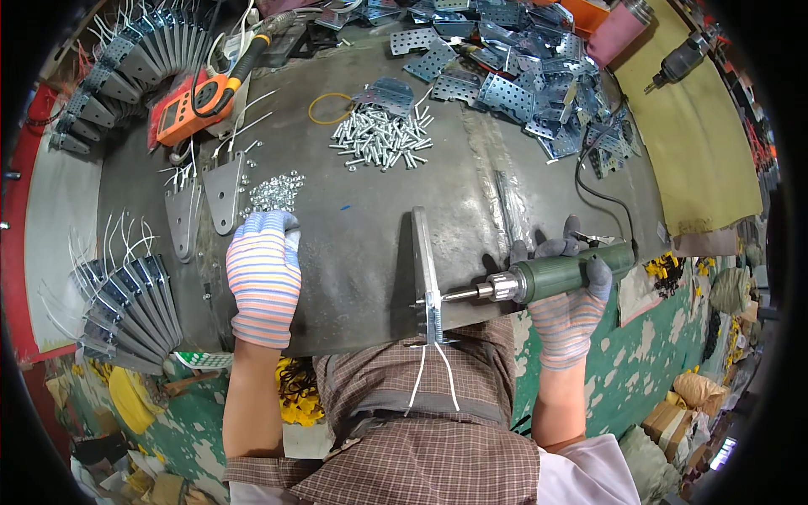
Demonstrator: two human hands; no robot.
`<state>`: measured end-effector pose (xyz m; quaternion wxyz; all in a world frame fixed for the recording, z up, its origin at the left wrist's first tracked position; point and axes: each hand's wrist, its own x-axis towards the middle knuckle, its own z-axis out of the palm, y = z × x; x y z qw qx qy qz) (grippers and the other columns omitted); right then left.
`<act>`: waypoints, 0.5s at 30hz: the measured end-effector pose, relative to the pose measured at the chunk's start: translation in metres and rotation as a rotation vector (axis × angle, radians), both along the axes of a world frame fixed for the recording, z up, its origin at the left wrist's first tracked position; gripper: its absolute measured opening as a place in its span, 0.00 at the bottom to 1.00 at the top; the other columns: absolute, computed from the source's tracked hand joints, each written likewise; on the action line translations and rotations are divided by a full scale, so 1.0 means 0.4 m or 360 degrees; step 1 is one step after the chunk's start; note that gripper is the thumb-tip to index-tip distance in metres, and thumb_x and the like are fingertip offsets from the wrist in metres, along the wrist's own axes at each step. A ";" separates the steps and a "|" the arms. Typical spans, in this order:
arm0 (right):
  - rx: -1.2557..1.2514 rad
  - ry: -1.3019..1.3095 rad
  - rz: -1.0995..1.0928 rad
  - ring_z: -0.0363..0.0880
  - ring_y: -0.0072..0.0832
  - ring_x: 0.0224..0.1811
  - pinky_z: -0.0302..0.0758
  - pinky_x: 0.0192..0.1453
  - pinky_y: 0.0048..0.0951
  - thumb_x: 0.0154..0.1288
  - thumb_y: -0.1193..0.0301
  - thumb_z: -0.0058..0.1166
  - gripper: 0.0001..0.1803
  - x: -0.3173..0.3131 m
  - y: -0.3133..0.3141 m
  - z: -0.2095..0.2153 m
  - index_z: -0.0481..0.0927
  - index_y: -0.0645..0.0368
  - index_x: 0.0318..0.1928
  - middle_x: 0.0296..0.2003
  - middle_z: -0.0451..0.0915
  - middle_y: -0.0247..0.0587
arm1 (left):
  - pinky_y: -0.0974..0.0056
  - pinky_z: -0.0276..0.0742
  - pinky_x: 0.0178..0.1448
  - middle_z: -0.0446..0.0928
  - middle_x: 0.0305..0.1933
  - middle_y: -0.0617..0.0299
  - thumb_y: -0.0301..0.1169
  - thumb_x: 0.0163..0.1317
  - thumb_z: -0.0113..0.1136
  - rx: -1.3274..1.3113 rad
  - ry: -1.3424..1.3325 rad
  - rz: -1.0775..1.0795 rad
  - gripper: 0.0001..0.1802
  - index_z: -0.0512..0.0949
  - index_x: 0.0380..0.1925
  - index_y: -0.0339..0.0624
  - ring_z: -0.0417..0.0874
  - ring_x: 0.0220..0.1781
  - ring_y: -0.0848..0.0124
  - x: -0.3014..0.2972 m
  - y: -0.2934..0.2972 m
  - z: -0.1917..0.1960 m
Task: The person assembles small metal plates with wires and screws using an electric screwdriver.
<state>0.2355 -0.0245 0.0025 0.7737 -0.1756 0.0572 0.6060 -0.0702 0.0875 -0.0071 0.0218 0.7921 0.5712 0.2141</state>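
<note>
The right hand (568, 295), gloved, is clamped around a green power screwdriver (555, 276), its bit touching the metal bracket (427, 273) standing on edge at the workbench's (362, 252) near rim. The bracket looks stiff, thin and sharp-edged, best pinched at its flat faces. Left of the bracket, the left hand (263, 273) rests fingers together, palm hidden. Beyond the bracket lie bolts (383, 135), small and blurred.

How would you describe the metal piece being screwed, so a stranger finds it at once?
Start at the dark metal workbench and go to its near edge. There a narrow grey metal bracket stands on edge, white wires hanging from it, the green power screwdriver in the right hand pressed against its side. Its neighbours lie flat or stacked.
</note>
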 end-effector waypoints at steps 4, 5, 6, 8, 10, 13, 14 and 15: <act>-0.0014 0.0032 -0.0043 0.78 0.33 0.47 0.52 0.73 0.56 0.52 0.71 0.62 0.33 -0.006 0.000 0.001 0.69 0.55 0.61 0.38 0.81 0.37 | 0.65 0.79 0.36 0.80 0.34 0.58 0.21 0.58 0.62 -0.1044 -0.1658 0.0128 0.08 0.77 0.38 0.38 0.82 0.34 0.68 0.060 -0.106 0.033; -0.0003 0.0029 -0.0026 0.78 0.34 0.47 0.52 0.73 0.57 0.52 0.72 0.62 0.33 -0.008 0.001 0.006 0.70 0.55 0.61 0.38 0.81 0.37 | 0.68 0.80 0.36 0.80 0.35 0.58 0.20 0.59 0.61 -0.1245 -0.2120 0.0073 0.08 0.76 0.39 0.37 0.82 0.34 0.71 0.087 -0.149 0.037; -0.0005 0.0027 -0.0020 0.78 0.34 0.47 0.52 0.73 0.57 0.52 0.72 0.62 0.33 -0.011 0.005 0.005 0.70 0.55 0.61 0.38 0.81 0.37 | 0.70 0.81 0.36 0.80 0.36 0.58 0.19 0.60 0.60 -0.1434 -0.2587 0.0018 0.08 0.76 0.40 0.37 0.82 0.33 0.74 0.111 -0.184 0.036; -0.0021 0.0064 -0.0028 0.78 0.34 0.46 0.51 0.73 0.58 0.52 0.72 0.62 0.32 -0.013 0.003 0.009 0.70 0.55 0.60 0.38 0.81 0.37 | 0.68 0.83 0.37 0.80 0.34 0.57 0.18 0.60 0.58 -0.1574 -0.2757 -0.0010 0.08 0.75 0.40 0.36 0.82 0.34 0.72 0.140 -0.217 0.018; -0.0033 0.0061 -0.0038 0.78 0.34 0.47 0.51 0.74 0.57 0.52 0.72 0.62 0.32 -0.014 0.003 0.010 0.70 0.55 0.60 0.37 0.81 0.37 | 0.71 0.81 0.38 0.80 0.35 0.59 0.18 0.60 0.59 -0.1621 -0.2770 -0.0046 0.08 0.76 0.40 0.36 0.82 0.35 0.75 0.152 -0.225 0.002; -0.0011 0.0055 -0.0032 0.78 0.34 0.47 0.51 0.74 0.57 0.52 0.73 0.62 0.31 -0.013 0.005 0.006 0.71 0.55 0.59 0.37 0.80 0.37 | 0.76 0.77 0.41 0.81 0.37 0.63 0.18 0.58 0.62 -0.1482 -0.2622 0.0023 0.10 0.77 0.40 0.37 0.80 0.36 0.80 0.161 -0.228 -0.016; 0.0020 0.0047 -0.0023 0.78 0.34 0.46 0.51 0.74 0.57 0.52 0.73 0.62 0.30 -0.012 0.004 0.004 0.72 0.55 0.58 0.37 0.80 0.37 | 0.76 0.77 0.41 0.81 0.37 0.63 0.18 0.58 0.62 -0.1485 -0.2620 0.0020 0.10 0.77 0.40 0.37 0.80 0.36 0.80 0.160 -0.227 -0.017; 0.0021 0.0047 -0.0028 0.78 0.34 0.46 0.51 0.74 0.57 0.52 0.73 0.62 0.30 -0.013 0.004 0.006 0.72 0.55 0.58 0.37 0.80 0.37 | 0.75 0.77 0.42 0.81 0.37 0.63 0.18 0.58 0.62 -0.1468 -0.2603 0.0011 0.10 0.78 0.40 0.37 0.80 0.36 0.80 0.159 -0.225 -0.018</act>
